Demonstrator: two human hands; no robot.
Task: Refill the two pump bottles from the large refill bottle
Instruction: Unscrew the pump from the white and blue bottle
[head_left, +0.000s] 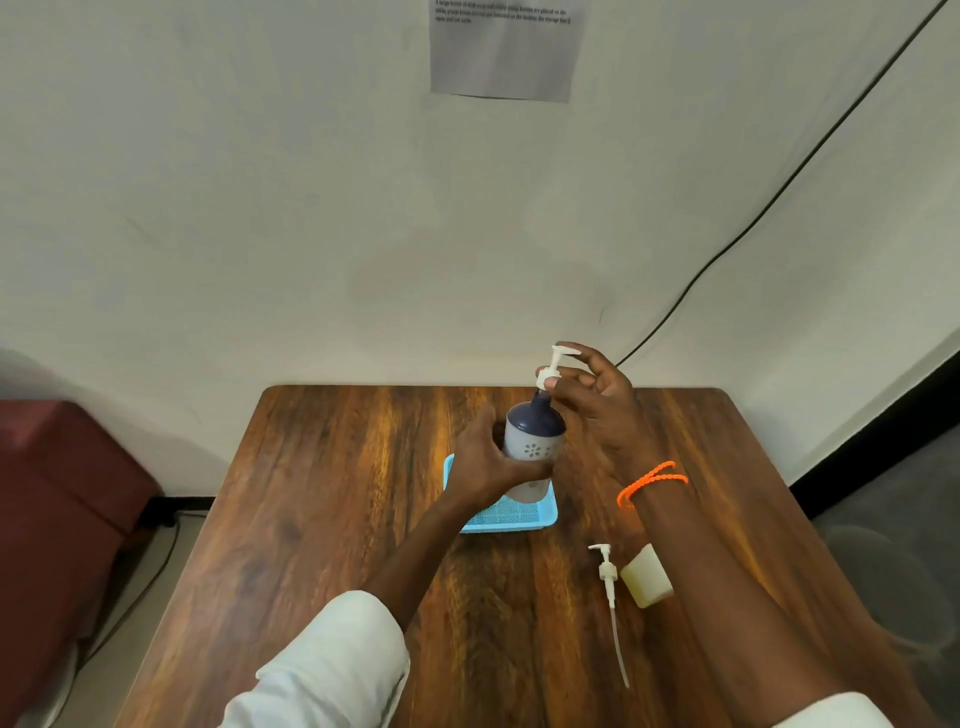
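A pump bottle (535, 441) with a dark blue shoulder and pale body stands upright in a light blue tray (511, 519) at mid table. My left hand (485, 457) wraps around its body from the left. My right hand (592, 400) pinches the white pump head (551, 370) at the collar on top of the bottle. A second white pump (609, 582) with its long dip tube lies loose on the table near my right forearm. Beside it a cream-coloured object (647, 577) shows, half hidden by my right arm. No large refill bottle is visible.
The wooden table (337, 493) stands against a white wall. A black cable (753, 223) runs down the wall behind the table's far right. A dark red seat (57, 499) sits to the left, and grey floor lies to the right.
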